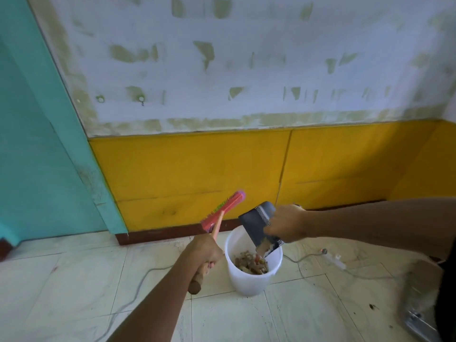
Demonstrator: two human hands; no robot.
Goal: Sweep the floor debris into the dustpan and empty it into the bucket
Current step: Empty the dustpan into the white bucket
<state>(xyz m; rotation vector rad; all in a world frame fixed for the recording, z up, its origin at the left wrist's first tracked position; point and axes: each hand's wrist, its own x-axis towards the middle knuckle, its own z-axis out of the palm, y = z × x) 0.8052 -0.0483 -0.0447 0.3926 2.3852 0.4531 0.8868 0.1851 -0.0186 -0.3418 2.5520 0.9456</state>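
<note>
A white bucket (248, 280) stands on the tiled floor near the yellow wall, holding brownish debris (250, 262). My right hand (287, 224) grips a dark grey dustpan (256, 222), tipped steeply with its lip over the bucket's mouth; debris slides off the lip. My left hand (204, 250) holds the wooden handle of a pink broom (223, 211), whose brush head is raised in the air left of the dustpan.
A grey cable (138, 280) runs across the floor to a white power strip (335, 259) right of the bucket. Small dark specks (372, 307) lie on the tiles at right. A metal object (417, 322) sits at the lower right. A teal door frame (49, 144) stands at left.
</note>
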